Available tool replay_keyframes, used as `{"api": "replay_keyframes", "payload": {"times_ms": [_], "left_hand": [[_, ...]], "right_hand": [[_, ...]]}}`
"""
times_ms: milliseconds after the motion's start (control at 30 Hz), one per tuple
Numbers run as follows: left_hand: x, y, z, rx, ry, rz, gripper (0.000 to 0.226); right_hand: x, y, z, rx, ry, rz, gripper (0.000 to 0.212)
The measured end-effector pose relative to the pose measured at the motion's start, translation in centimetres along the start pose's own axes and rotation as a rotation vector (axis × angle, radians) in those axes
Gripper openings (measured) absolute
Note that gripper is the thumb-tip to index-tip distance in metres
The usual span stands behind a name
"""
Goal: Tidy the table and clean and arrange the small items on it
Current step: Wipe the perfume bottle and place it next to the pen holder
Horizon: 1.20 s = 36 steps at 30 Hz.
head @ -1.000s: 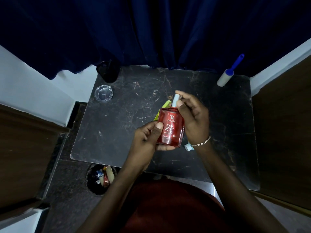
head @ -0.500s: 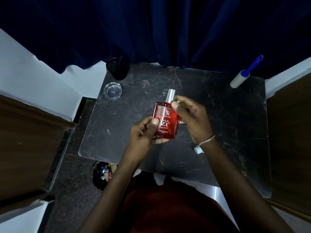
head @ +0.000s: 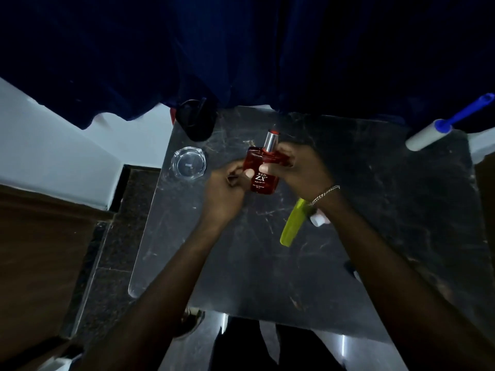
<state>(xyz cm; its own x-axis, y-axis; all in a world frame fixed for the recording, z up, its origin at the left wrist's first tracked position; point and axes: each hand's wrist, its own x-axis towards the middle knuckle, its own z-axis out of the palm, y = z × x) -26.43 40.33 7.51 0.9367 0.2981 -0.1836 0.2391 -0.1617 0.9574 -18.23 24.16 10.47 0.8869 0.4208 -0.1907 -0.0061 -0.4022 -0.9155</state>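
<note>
While both hands hold it above the far middle of the black marble table (head: 401, 210), the red perfume bottle (head: 261, 170) stands almost upright, its silver spray neck at the top. The right hand (head: 297, 172) wraps the bottle's right side, fingers closed on it. The left hand (head: 227, 191) pinches its left edge with the thumb in front. A green comb (head: 292, 226) lies near the right wrist, a glass ashtray (head: 188, 163) at the far left edge, a lint roller (head: 434, 129) at the far right corner.

Red perfume bottle (head: 262, 170), silver-capped, upright above the dark table (head: 375, 236).
</note>
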Motion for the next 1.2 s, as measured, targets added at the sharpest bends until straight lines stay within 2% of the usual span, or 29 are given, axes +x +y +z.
{"api": "replay_keyframes", "payload": {"times_ms": [233, 400, 667, 1200], "left_hand": [[9.0, -5.0, 0.1, 0.231, 0.114, 0.066, 0.021], [13.2, -6.5, 0.3, 0.209, 0.174, 0.057, 0.021], [17.1, -8.2, 1.9, 0.185, 0.334, 0.041, 0.023], [19.8, -10.1, 2.5, 0.169, 0.343, 0.021, 0.027]], "right_hand": [[9.2, 4.5, 3.0, -0.195, 0.024, -0.119, 0.034], [13.8, 5.9, 4.1, -0.295, 0.034, -0.197, 0.040], [18.1, 7.5, 4.9, -0.360, 0.110, -0.285, 0.030], [20.9, 9.3, 5.9, -0.406, 0.123, -0.276, 0.030]]}}
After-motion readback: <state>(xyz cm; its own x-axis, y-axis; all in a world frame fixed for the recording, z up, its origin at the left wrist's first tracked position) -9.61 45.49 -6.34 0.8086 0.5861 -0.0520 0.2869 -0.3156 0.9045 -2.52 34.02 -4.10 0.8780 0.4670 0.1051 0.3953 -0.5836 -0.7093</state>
